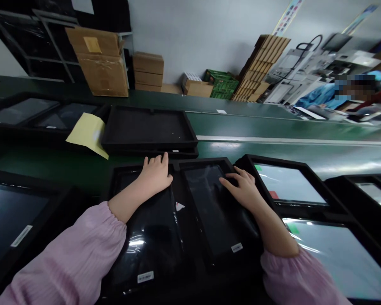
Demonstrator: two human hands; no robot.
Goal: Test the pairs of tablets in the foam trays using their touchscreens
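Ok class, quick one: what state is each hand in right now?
Left hand: open, resting on a dark screen.
Right hand: open, fingers curved on another dark screen.

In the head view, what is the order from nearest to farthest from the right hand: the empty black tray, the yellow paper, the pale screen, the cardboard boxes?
From the right hand:
1. Pale screen, just to its right.
2. Empty black tray, ahead and left.
3. Yellow paper, farther left.
4. Cardboard boxes, far back by the wall.

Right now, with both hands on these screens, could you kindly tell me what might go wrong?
The bare left hand and right hand rest on glossy dark screens, so fingerprints or scratches seem possible. The black trays sit edge to edge, so shifting one might knock its neighbour.
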